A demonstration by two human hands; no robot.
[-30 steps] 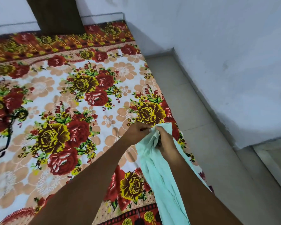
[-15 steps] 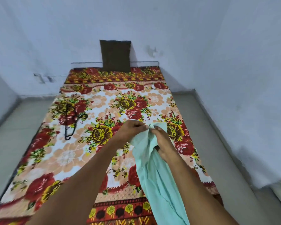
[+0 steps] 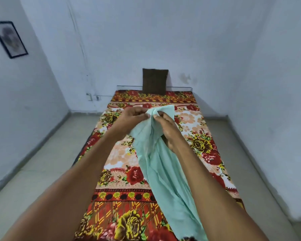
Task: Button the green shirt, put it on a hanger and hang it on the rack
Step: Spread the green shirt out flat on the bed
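The pale green shirt hangs bunched in the air above the bed, its length trailing down toward the bottom edge of the view. My left hand pinches the cloth at the shirt's top edge from the left. My right hand grips the same top part from the right, fingertips close to the left hand's. Any buttons are hidden in the folds. No hanger or rack shows in this view; my left forearm covers the bed's left side.
A bed with a red and yellow floral sheet lies below my arms, lengthwise away from me. A dark brown cushion leans against the far wall. Grey floor runs along both sides. A framed picture hangs on the left wall.
My view has tilted upward, showing more wall and the picture. Both hands have lifted the shirt's top higher. The dark hanger seen on the bed's left side earlier is now out of sight.
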